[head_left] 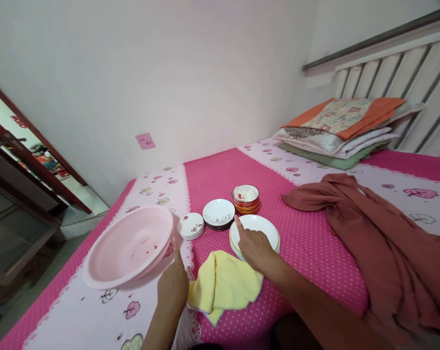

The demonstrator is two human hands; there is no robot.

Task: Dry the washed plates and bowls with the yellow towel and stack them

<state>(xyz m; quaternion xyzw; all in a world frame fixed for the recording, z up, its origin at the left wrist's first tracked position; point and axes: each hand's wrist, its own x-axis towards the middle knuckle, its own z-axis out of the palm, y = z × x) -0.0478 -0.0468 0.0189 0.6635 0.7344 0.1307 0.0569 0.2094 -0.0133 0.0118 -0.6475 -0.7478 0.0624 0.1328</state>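
Note:
My left hand (174,283) is beside the pink basin (96,279), index finger stretched out and other fingers curled, holding nothing. Over a stack of white plates with yellow rims (267,231) is my right hand (254,245), its index finger pointing forward and nothing in its grasp. Small flowered saucers (191,224) are stacked between the basin and a pile of white plates with a grey pattern (218,213). Behind these, several bowls (245,195) are nested, the top one red outside. A yellow cloth (227,284) lies crumpled between my hands.
Everything rests on a bed with a pink patterned sheet (220,170). A reddish-brown garment (358,233) is spread at the right. Folded bedding (344,126) is piled near the headboard (398,73). At the back stands a white wall (205,73); a doorway (41,146) opens at the left.

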